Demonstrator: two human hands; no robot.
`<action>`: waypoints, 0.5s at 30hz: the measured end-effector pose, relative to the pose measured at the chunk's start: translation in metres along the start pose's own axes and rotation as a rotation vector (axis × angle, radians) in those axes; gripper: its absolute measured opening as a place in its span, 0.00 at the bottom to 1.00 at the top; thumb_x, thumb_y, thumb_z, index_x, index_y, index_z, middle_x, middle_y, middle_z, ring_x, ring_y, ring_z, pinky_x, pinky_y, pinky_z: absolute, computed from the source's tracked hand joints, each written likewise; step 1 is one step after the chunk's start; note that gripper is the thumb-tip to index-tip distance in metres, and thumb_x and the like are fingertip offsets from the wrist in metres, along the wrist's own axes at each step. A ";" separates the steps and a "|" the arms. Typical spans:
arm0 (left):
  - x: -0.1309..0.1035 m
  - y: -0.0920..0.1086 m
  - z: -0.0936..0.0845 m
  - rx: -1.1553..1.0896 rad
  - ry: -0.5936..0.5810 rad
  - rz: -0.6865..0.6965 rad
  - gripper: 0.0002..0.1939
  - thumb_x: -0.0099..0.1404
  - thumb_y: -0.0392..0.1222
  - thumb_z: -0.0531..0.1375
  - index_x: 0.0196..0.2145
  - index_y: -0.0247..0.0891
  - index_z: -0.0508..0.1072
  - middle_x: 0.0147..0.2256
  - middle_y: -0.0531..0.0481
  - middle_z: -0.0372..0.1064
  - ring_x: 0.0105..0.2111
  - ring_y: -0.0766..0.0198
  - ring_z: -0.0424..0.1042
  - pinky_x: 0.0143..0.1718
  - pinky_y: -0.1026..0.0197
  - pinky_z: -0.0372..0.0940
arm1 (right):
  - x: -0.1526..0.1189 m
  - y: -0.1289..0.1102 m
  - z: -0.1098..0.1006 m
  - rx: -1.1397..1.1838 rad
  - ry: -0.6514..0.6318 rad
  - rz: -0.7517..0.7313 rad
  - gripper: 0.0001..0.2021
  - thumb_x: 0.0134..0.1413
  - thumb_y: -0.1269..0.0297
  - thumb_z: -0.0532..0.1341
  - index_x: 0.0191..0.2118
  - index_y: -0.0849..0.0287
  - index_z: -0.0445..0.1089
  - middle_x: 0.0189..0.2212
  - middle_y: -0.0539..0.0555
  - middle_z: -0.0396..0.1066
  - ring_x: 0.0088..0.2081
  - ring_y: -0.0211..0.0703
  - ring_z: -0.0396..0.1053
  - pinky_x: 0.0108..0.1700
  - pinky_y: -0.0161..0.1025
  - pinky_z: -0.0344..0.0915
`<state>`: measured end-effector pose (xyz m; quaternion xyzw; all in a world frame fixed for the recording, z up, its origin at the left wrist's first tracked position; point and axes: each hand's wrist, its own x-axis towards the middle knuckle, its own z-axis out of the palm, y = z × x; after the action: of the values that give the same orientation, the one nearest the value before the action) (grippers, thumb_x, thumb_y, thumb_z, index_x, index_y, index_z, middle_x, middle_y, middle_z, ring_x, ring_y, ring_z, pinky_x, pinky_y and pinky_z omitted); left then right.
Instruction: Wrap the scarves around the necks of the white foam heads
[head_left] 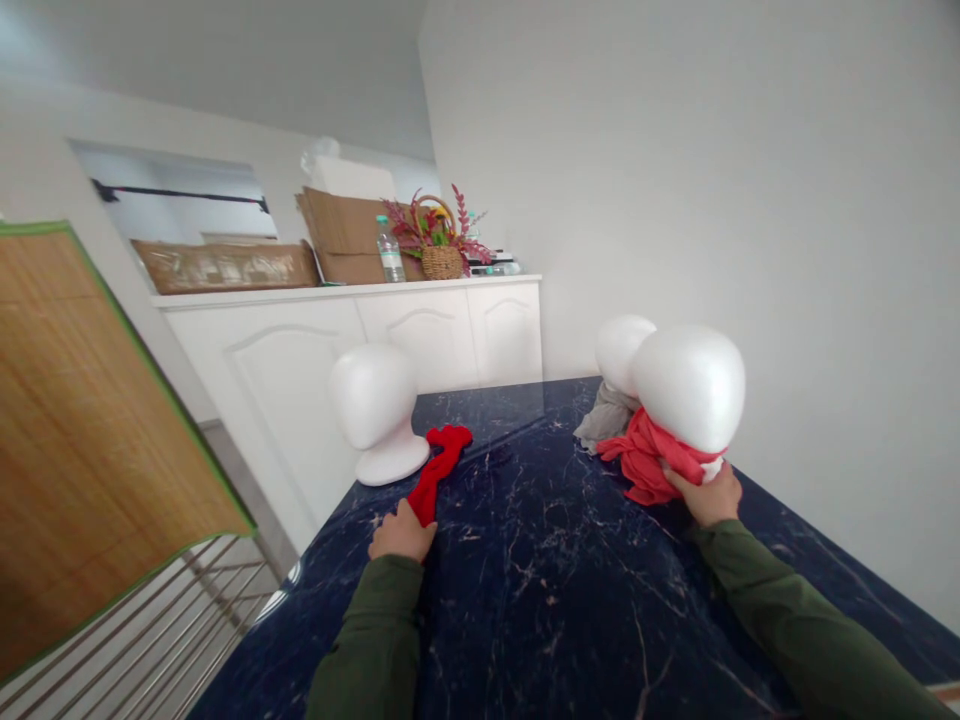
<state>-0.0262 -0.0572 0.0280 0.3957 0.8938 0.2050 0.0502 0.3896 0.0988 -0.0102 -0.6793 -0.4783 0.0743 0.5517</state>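
Note:
My left hand (403, 533) is closed on the near end of a bright red scarf (442, 462), which lies bunched in a narrow strip on the dark blue table. Just beyond it a bare white foam mannequin head (375, 396) stands on its round base. On the right, my right hand (709, 493) is closed around the lower neck of another white foam head (691, 385), pressing on the coral scarf (651, 457) wrapped round that neck. The fingers on its far side are hidden. Behind it stands a third foam head (622, 350) with a grey scarf (606, 418) at its neck.
The marbled blue table (540, 600) meets a white wall on the right. A white cabinet (300, 360) behind carries cardboard boxes (346, 238), a water bottle (390, 252) and a flower basket (442, 262). At left, a bamboo mat (97, 430) hangs over a metal rack (202, 600).

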 end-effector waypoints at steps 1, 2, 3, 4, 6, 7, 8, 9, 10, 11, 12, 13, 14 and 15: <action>0.001 -0.001 0.003 -0.036 -0.028 0.008 0.25 0.49 0.40 0.57 0.45 0.27 0.63 0.42 0.26 0.64 0.45 0.36 0.62 0.41 0.41 0.55 | -0.007 -0.006 -0.002 0.006 0.093 -0.025 0.48 0.23 0.45 0.64 0.51 0.72 0.52 0.46 0.71 0.55 0.49 0.65 0.52 0.48 0.55 0.52; 0.001 -0.001 0.006 -0.076 -0.047 0.037 0.24 0.49 0.36 0.56 0.45 0.27 0.63 0.42 0.27 0.64 0.45 0.38 0.62 0.42 0.42 0.54 | -0.016 -0.013 -0.004 0.031 0.171 -0.075 0.48 0.25 0.45 0.63 0.52 0.72 0.50 0.49 0.71 0.52 0.52 0.65 0.48 0.51 0.55 0.48; 0.000 0.002 0.009 -0.115 -0.058 0.080 0.23 0.49 0.33 0.55 0.45 0.27 0.63 0.42 0.28 0.65 0.45 0.41 0.63 0.44 0.44 0.54 | -0.027 -0.021 -0.006 0.086 0.202 -0.141 0.46 0.28 0.46 0.62 0.53 0.71 0.49 0.50 0.70 0.51 0.53 0.63 0.46 0.52 0.54 0.46; -0.002 0.007 0.012 -0.153 -0.067 0.134 0.23 0.49 0.31 0.53 0.46 0.28 0.64 0.43 0.31 0.65 0.45 0.45 0.64 0.46 0.48 0.54 | -0.040 -0.030 -0.007 0.174 0.155 -0.212 0.42 0.32 0.46 0.61 0.52 0.69 0.51 0.50 0.68 0.52 0.53 0.60 0.48 0.52 0.52 0.47; -0.012 0.022 0.017 -0.240 -0.089 0.263 0.23 0.50 0.30 0.52 0.46 0.32 0.65 0.45 0.39 0.65 0.46 0.55 0.64 0.49 0.57 0.54 | -0.072 -0.049 -0.007 0.386 -0.213 -0.247 0.33 0.39 0.45 0.57 0.48 0.66 0.56 0.43 0.64 0.60 0.46 0.53 0.59 0.48 0.47 0.55; -0.019 0.031 0.019 -0.328 -0.126 0.345 0.23 0.50 0.30 0.52 0.45 0.34 0.65 0.45 0.43 0.66 0.46 0.58 0.64 0.50 0.60 0.54 | -0.088 -0.059 -0.006 0.480 -0.531 -0.181 0.30 0.41 0.44 0.55 0.44 0.65 0.59 0.37 0.62 0.64 0.39 0.49 0.64 0.42 0.45 0.60; -0.028 0.040 0.021 -0.454 -0.193 0.430 0.22 0.50 0.30 0.52 0.45 0.36 0.66 0.46 0.45 0.66 0.46 0.60 0.64 0.50 0.61 0.53 | -0.104 -0.068 -0.003 0.532 -0.864 -0.044 0.29 0.43 0.43 0.54 0.42 0.65 0.60 0.32 0.60 0.65 0.33 0.46 0.66 0.35 0.42 0.63; -0.039 0.049 0.021 -0.610 -0.302 0.511 0.22 0.49 0.30 0.53 0.44 0.36 0.66 0.45 0.47 0.66 0.46 0.61 0.64 0.50 0.61 0.54 | -0.118 -0.077 0.001 0.554 -1.116 0.122 0.28 0.44 0.41 0.52 0.39 0.64 0.61 0.28 0.58 0.66 0.28 0.44 0.66 0.30 0.40 0.63; -0.050 0.057 0.022 -0.776 -0.453 0.579 0.22 0.48 0.30 0.54 0.44 0.36 0.66 0.45 0.47 0.67 0.45 0.60 0.65 0.49 0.60 0.55 | -0.130 -0.085 0.005 0.590 -1.307 0.257 0.29 0.45 0.39 0.50 0.37 0.65 0.62 0.25 0.57 0.66 0.26 0.42 0.66 0.27 0.37 0.62; -0.062 0.064 0.022 -0.919 -0.638 0.624 0.23 0.48 0.31 0.56 0.44 0.36 0.66 0.44 0.46 0.67 0.43 0.59 0.66 0.47 0.58 0.57 | -0.139 -0.091 0.010 0.648 -1.456 0.386 0.30 0.46 0.38 0.48 0.35 0.65 0.63 0.24 0.56 0.66 0.25 0.41 0.66 0.26 0.36 0.61; -0.073 0.070 0.023 -1.003 -0.833 0.645 0.23 0.47 0.32 0.57 0.45 0.36 0.66 0.42 0.46 0.68 0.40 0.59 0.68 0.44 0.58 0.59 | -0.145 -0.096 0.015 0.732 -1.563 0.489 0.30 0.47 0.38 0.46 0.34 0.65 0.64 0.24 0.56 0.66 0.25 0.40 0.66 0.26 0.35 0.60; -0.083 0.074 0.023 -1.010 -1.010 0.646 0.23 0.47 0.34 0.59 0.45 0.36 0.66 0.39 0.46 0.70 0.37 0.60 0.69 0.40 0.59 0.61 | -0.149 -0.099 0.019 0.830 -1.652 0.568 0.30 0.47 0.38 0.46 0.33 0.65 0.64 0.24 0.55 0.66 0.26 0.40 0.66 0.27 0.34 0.61; -0.090 0.077 0.024 -0.969 -1.153 0.644 0.24 0.47 0.36 0.60 0.44 0.37 0.67 0.36 0.47 0.71 0.33 0.62 0.69 0.36 0.60 0.62 | -0.151 -0.100 0.023 0.932 -1.720 0.636 0.27 0.48 0.40 0.48 0.32 0.64 0.64 0.25 0.55 0.67 0.27 0.39 0.67 0.29 0.34 0.61; -0.095 0.078 0.024 -0.908 -1.249 0.642 0.23 0.46 0.38 0.62 0.43 0.37 0.68 0.33 0.48 0.71 0.30 0.64 0.69 0.33 0.62 0.62 | -0.152 -0.100 0.026 1.015 -1.758 0.692 0.24 0.49 0.44 0.52 0.32 0.65 0.64 0.25 0.54 0.67 0.29 0.39 0.67 0.31 0.34 0.61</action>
<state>0.0979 -0.0713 0.0308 0.6134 0.3761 0.2925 0.6299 0.2356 -0.0012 -0.0025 -0.1775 -0.4025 0.8797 0.1807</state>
